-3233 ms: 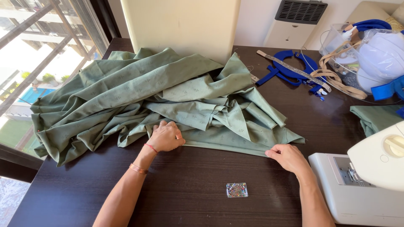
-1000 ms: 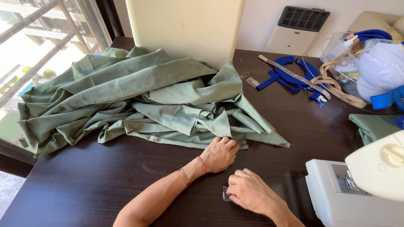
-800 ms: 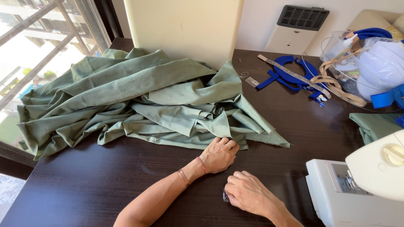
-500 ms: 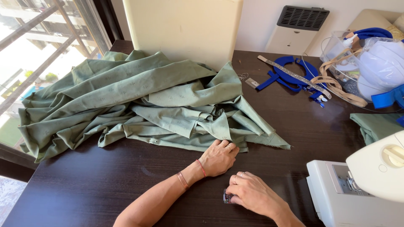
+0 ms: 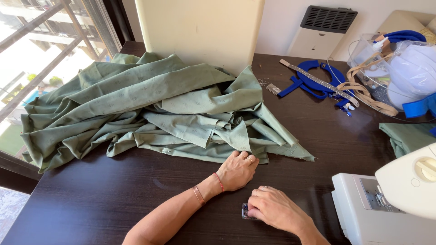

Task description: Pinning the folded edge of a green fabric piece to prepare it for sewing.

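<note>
Fabric (image 5: 154, 113) pinned flat on worktop (image 5: 91, 199) by left hand (image 5: 237, 170), open-palmed at its hem; right hand (image 5: 272, 209) curled around small clear box (image 5: 245, 212), pinching it.

Bright daylight from left window (image 5: 41, 68), overexposed there, sharp focus

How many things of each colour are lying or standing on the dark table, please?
Green: 2, the large crumpled cloth under the left hand and a smaller folded piece.
Blue: 1, the strap bundle.
White: 1, the sewing machine.
Clear: 2, the small box at the right hand and the bag.
Total: 6
</note>
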